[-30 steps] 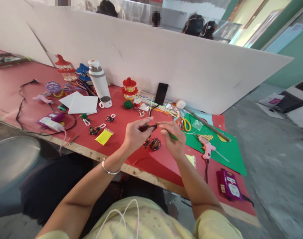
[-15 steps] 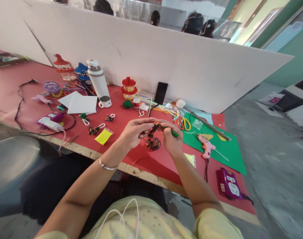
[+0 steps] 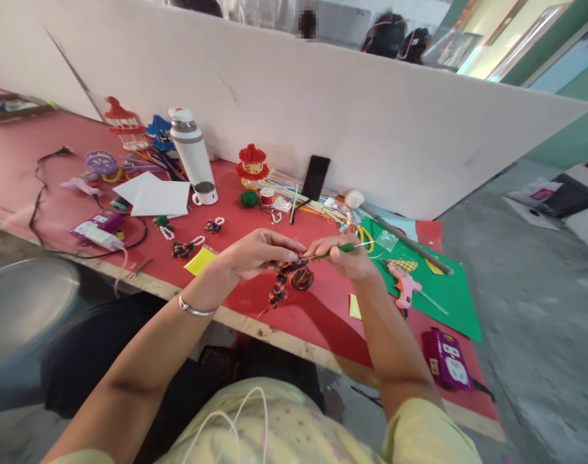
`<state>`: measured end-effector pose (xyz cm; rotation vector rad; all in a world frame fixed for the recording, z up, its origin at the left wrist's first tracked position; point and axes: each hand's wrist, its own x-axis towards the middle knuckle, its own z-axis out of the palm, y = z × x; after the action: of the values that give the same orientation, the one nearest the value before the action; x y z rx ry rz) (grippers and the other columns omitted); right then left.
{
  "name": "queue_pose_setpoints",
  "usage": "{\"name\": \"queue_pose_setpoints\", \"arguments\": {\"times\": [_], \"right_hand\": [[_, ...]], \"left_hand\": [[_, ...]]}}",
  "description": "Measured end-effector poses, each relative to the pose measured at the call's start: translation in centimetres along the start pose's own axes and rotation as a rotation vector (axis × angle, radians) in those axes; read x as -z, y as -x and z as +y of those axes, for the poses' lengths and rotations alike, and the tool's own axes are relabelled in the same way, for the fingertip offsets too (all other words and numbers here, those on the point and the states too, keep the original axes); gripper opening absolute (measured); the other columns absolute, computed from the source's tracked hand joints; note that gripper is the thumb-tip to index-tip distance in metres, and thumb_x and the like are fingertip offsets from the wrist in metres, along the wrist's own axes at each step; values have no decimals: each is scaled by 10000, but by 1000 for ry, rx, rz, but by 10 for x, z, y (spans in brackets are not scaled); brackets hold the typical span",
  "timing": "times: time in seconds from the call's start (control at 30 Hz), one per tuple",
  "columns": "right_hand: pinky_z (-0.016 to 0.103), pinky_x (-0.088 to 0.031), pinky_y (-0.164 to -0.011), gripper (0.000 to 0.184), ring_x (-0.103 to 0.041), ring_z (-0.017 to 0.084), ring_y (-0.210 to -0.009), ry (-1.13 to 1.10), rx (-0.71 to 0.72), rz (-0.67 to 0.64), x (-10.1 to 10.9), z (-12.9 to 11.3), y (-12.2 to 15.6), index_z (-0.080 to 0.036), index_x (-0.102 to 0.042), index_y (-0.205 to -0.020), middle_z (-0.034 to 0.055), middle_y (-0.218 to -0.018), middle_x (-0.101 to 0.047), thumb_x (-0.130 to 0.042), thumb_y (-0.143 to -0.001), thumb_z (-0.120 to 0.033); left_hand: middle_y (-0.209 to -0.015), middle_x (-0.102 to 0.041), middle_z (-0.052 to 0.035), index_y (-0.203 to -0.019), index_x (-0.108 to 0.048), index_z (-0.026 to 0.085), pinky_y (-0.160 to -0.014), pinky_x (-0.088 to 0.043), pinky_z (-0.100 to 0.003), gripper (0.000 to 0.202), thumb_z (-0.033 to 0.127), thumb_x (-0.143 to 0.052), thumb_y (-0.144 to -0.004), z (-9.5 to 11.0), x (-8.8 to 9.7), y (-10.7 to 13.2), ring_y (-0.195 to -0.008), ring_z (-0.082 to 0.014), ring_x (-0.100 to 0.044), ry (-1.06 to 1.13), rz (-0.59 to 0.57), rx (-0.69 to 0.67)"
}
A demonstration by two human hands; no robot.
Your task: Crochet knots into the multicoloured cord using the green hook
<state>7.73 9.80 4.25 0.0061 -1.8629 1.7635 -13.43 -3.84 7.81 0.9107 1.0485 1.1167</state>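
My left hand (image 3: pixel 258 252) pinches the top of a multicoloured yarn strand (image 3: pixel 278 290) that hangs down over the red table (image 3: pixel 42 187). A small ball of the same multicoloured yarn (image 3: pixel 302 278) lies just under my fingers. My right hand (image 3: pixel 347 256) grips a green-handled crochet hook (image 3: pixel 340 249) whose metal tip points left into the strand. Both hands meet above the table's front edge, fingers closed.
A white flask (image 3: pixel 190 153) with a cup (image 3: pixel 204 193), white paper (image 3: pixel 153 196), small beaded yarn pieces (image 3: pixel 182 249), a black phone (image 3: pixel 316 178), a green sheet (image 3: pixel 429 290) with a pink glue gun (image 3: pixel 403 283), and purple power strips (image 3: pixel 443 359) lie around. A white partition (image 3: pixel 323 116) backs the table.
My hands have dropped a little and the worked strand now dangles lower, left of the yarn ball. The hook handle has turned to point right and more level.
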Motion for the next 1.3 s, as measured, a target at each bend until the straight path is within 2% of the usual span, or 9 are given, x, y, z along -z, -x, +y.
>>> {"name": "queue_pose_setpoints", "arguments": {"times": [0.17,0.3,0.43,0.6,0.77,0.9,1.0,1.17,1.3], "right_hand": [[334,-659,-789,262,-819,206,-882,113,-77,-164,16,-26,-11,-233,-842,-989,105,-1044,-862,-750,-934,-472],[349,-673,-847,213,-825,220,-961,275,-57,-146,8,-46,-12,-237,-836,-1018,90,-1047,-864,-724,-963,-410],[365,-650,-976,180,-798,205,-1098,754,212,-37,-18,-45,-2,-275,-801,-1128,70,-1183,-840,-685,-994,-305],[460,-644,-1003,488,-725,273,-1232,1303,596,251,-50,-6,15,-296,-671,-1387,134,-1357,-762,-753,-923,-167],[422,-668,-907,444,-764,242,-1122,1083,693,280,-48,-3,12,-337,-684,-1366,100,-1256,-795,-744,-942,-219],[434,-659,-926,277,-788,244,-1080,731,477,30,-30,-32,5,-321,-768,-1239,99,-1211,-818,-719,-967,-330],[393,-644,-946,267,-785,221,-1088,699,340,-89,-25,-55,5,-311,-786,-1210,85,-1221,-819,-746,-948,-278],[337,-630,-940,189,-794,199,-1049,684,162,-110,-29,-80,6,-281,-826,-1101,73,-1124,-844,-739,-945,-216],[370,-658,-884,187,-810,217,-967,283,9,-19,-28,-57,8,-245,-837,-971,80,-1005,-851,-711,-973,-383]], "left_hand": [[-641,-710,-56,-889,-870,135,-487,-354,-228,265,251,-885,-651,-2,4,-5,-521,-91,-526,-58,-11,-6],[-681,-741,-78,-933,-874,116,-493,-375,-224,306,269,-898,-669,-2,6,-6,-536,-93,-552,-82,53,-68],[-695,-758,-66,-910,-868,122,-492,-396,-205,337,219,-954,-599,-3,0,-8,-532,-81,-565,42,218,-156],[-776,-792,-67,-904,-855,131,-528,-470,-186,347,216,-974,-590,-13,-23,-11,-566,-77,-627,357,345,-277],[-699,-758,-39,-877,-851,136,-474,-461,-164,334,223,-977,-580,-10,-20,-5,-517,-68,-609,403,249,-179],[-671,-747,-48,-849,-856,131,-471,-468,-182,325,190,-971,-551,6,-1,4,-507,-84,-610,197,132,-23],[-660,-744,-60,-880,-868,136,-451,-417,-185,300,199,-941,-596,11,6,6,-501,-85,-592,58,68,7],[-658,-749,-61,-858,-870,152,-487,-456,-209,261,196,-924,-607,8,7,2,-508,-99,-599,-33,70,9],[-678,-759,-73,-871,-866,126,-509,-487,-221,306,184,-940,-580,6,1,3,-520,-110,-622,5,-14,16]]}}
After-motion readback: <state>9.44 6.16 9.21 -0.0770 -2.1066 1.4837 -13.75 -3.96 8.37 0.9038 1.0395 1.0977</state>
